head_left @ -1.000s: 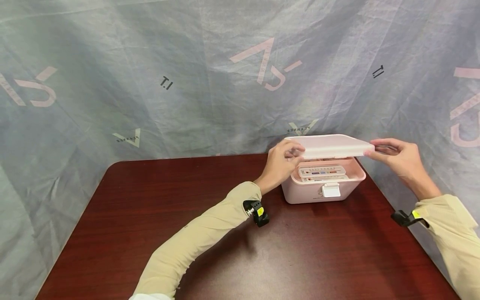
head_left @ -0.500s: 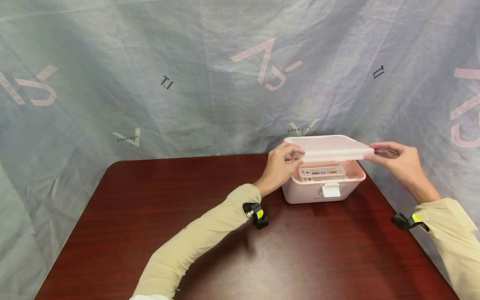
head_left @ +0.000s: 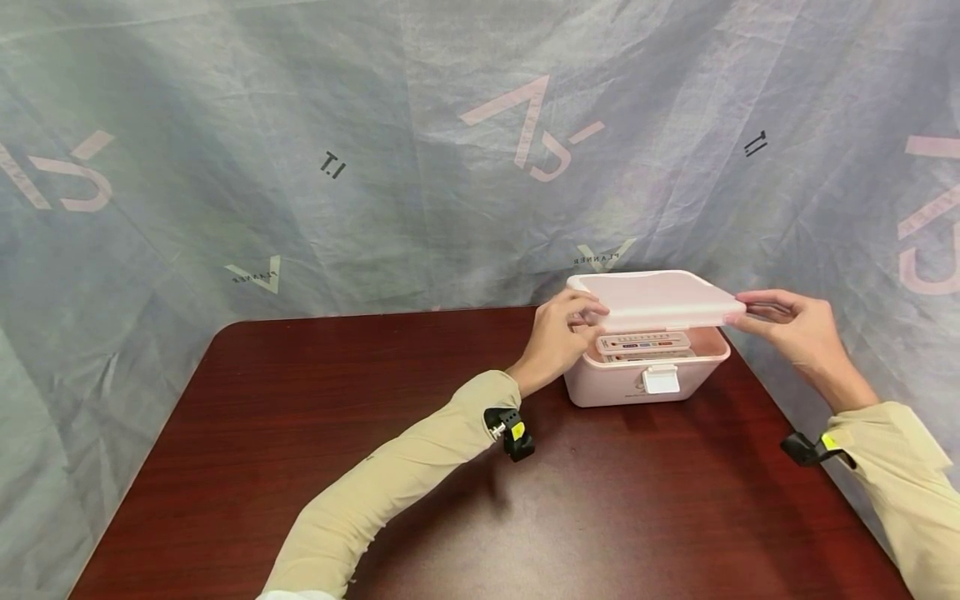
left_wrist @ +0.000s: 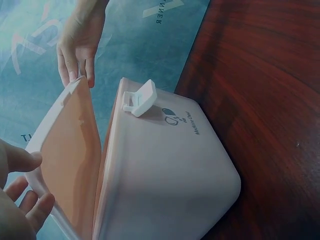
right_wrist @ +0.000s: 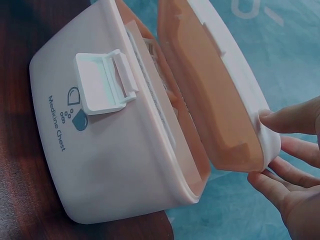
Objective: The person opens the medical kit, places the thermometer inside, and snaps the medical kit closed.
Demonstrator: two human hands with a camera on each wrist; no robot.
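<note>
A pale pink medicine chest (head_left: 615, 387) stands at the table's far right with its hinged lid (head_left: 660, 300) partly raised. My left hand (head_left: 555, 337) grips the lid's left front corner, thumb at the front edge. At the opposite corner, my right hand (head_left: 806, 329) pinches the lid between thumb and fingers. The white latch (right_wrist: 100, 82) on the front is flipped outward, beside a printed pill logo. Inside the chest, a white rounded strip (head_left: 643, 342) with a scale and coloured blocks shows upright; the lid hides the back of the interior.
The dark red wooden table (head_left: 337, 400) spreads to the left and front of the chest. A grey printed cloth (head_left: 375, 167) hangs behind it and along the right side, close to the table's right edge.
The lid's front edge has come down a little toward the chest, both hands lowering with it and keeping their grip. The chest itself has stayed in place.
</note>
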